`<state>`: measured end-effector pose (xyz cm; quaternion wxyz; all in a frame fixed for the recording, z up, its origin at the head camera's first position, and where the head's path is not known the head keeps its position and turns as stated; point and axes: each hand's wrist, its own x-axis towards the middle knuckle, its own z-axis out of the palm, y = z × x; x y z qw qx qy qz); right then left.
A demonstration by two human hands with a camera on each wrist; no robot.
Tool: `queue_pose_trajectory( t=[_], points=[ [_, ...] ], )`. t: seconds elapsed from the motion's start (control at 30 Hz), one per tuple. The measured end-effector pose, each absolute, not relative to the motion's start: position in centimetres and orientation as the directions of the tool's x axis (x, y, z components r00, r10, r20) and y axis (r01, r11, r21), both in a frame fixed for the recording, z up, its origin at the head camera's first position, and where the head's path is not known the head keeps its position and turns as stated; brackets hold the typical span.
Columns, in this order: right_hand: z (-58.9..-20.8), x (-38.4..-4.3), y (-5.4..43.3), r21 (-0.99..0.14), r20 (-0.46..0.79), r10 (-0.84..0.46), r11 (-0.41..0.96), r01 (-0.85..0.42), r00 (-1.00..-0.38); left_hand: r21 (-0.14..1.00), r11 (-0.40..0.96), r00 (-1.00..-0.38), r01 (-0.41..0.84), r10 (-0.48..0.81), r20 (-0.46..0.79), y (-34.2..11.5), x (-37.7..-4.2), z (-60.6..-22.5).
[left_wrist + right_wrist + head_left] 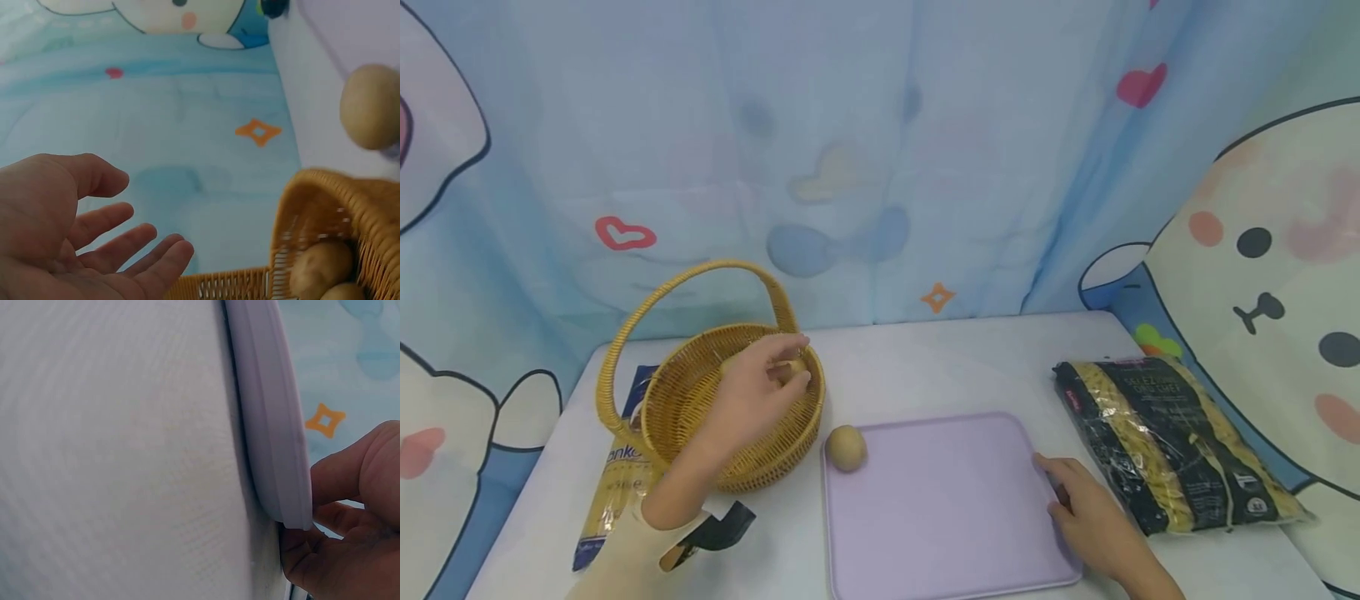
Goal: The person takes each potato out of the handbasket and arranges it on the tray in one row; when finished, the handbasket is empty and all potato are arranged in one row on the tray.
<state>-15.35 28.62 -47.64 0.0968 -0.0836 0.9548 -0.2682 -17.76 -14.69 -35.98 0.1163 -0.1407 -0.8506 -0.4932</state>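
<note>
Left hand [758,390] is empty, fingers loose over the basket [679,408]. Right hand [1088,518] pinches the right edge of the tray [940,508]. I'd go easy there: the potato [846,448] at its far-left corner could roll.

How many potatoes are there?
3 visible: one potato at the far-left corner of the purple tray, a second potato and a third potato inside the basket. Others may be hidden there.

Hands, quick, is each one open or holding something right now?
Left hand: open, over the basket, holding nothing.
Right hand: holding the lilac tray by its edge.
</note>
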Motion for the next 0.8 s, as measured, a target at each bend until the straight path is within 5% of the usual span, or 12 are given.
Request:
queue_pose_trajectory(
  t=[0.8],
  points=[
    [-47.5,-15.2,28.9,-0.532,-0.147,-0.217,0.840,-0.108,-0.965,0.779,0.621,-0.996,0.088,0.061,0.064,-21.1,-23.7,-37.5]
  ],
)
